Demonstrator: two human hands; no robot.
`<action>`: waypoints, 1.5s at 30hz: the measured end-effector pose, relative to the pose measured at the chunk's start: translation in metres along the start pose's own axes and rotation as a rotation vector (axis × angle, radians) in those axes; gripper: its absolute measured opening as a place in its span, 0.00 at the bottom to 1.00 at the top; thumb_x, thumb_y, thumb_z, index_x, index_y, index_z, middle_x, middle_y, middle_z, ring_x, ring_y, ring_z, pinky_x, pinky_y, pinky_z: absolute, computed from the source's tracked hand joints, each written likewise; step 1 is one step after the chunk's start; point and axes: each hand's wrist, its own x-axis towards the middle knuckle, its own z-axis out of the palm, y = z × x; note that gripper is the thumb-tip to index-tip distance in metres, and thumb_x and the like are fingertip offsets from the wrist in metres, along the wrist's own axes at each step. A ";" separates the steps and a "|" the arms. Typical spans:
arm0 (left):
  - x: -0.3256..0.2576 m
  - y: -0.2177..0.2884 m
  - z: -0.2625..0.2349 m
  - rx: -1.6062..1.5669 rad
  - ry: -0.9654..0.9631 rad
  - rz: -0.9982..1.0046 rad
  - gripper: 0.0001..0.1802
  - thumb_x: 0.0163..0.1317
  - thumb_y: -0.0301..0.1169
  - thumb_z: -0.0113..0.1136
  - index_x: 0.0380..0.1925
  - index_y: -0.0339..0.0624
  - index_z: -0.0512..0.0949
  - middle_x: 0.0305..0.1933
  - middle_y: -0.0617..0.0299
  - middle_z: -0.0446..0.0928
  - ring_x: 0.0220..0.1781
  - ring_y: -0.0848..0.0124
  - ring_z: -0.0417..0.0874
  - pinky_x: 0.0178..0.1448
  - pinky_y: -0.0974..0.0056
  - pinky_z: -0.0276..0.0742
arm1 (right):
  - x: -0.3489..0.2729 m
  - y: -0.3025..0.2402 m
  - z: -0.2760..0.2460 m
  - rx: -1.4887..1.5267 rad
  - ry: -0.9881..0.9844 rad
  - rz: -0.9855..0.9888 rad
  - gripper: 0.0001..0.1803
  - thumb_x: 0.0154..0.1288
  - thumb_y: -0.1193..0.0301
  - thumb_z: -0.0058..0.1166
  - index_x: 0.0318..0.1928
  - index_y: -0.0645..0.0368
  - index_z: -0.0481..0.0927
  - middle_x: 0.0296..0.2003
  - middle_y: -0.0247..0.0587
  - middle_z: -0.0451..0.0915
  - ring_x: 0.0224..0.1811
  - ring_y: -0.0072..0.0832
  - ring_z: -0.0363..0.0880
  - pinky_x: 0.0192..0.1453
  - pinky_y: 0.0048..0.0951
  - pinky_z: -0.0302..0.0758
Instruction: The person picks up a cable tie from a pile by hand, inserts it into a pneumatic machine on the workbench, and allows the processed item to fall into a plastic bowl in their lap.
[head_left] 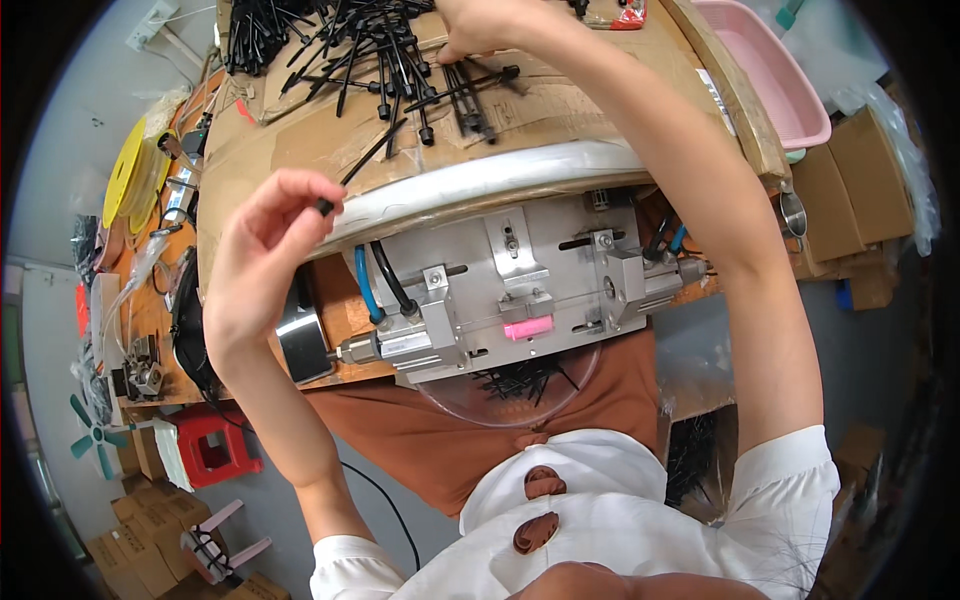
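Note:
My left hand (272, 245) is raised at the left, in front of the table's padded edge. Its thumb and fingers pinch a thin black plastic rod (374, 152); a small black end (323, 206) shows at the fingertips, and the rod slants up to the right. My right hand (490, 22) reaches to the far side, partly cut by the upper edge. Its fingers curl down onto several black rods (468, 105) with knobbed ends, which look slightly blurred. A loose pile of similar rods (385, 60) lies just left of it on the cardboard-covered tabletop (285, 135).
A metal fixture (520, 255) with two clamp blocks and a pink piece (528, 328) stands before my lap. Below it, a clear bowl (440, 400) holds black rods. A pink basin (770, 75) is at the far right; a red stool (215, 445) stands lower left.

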 end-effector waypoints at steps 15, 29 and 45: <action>-0.109 -0.060 0.197 0.932 0.126 0.221 0.37 0.50 0.17 0.56 0.65 0.29 0.61 0.41 0.55 0.69 0.39 0.63 0.70 0.45 0.63 0.71 | -0.136 0.010 -0.082 1.301 0.214 0.340 0.15 0.58 0.69 0.61 0.40 0.70 0.81 0.39 0.49 0.84 0.38 0.32 0.85 0.27 0.22 0.76; -0.103 -0.060 0.206 0.972 0.090 0.136 0.37 0.53 0.20 0.57 0.65 0.26 0.57 0.47 0.51 0.69 0.44 0.58 0.71 0.49 0.60 0.71 | -0.288 -0.071 -0.006 0.530 0.438 0.128 0.25 0.51 0.81 0.64 0.52 0.70 0.75 0.31 0.41 0.80 0.26 0.26 0.79 0.27 0.25 0.76; -0.110 -0.038 0.161 0.900 0.297 0.093 0.41 0.46 0.18 0.66 0.64 0.37 0.66 0.43 0.54 0.71 0.42 0.59 0.70 0.46 0.60 0.69 | -0.289 -0.095 0.003 0.511 -0.052 0.006 0.36 0.51 0.68 0.66 0.62 0.60 0.70 0.25 0.36 0.76 0.22 0.24 0.77 0.22 0.28 0.72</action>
